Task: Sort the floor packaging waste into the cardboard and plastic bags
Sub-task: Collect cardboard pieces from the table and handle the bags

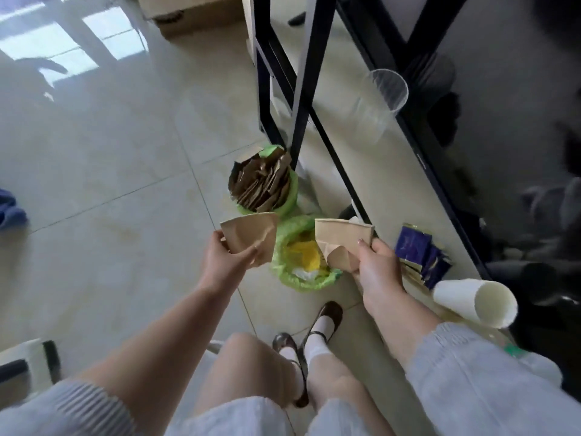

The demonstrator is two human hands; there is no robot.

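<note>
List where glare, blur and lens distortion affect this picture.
Head view: window glare whitens the floor tiles at upper left; the dark clutter at the right edge is smeared; wide-angle bending curves the black table frame; the hands' cardboard pieces stay fairly sharp.

Black table frame [301, 89], blue cloth [9, 209] on floor

The scene was seen by one camera worn on the head, pointed forward and down, close to the hands, with the floor [94, 158] farther below.
</note>
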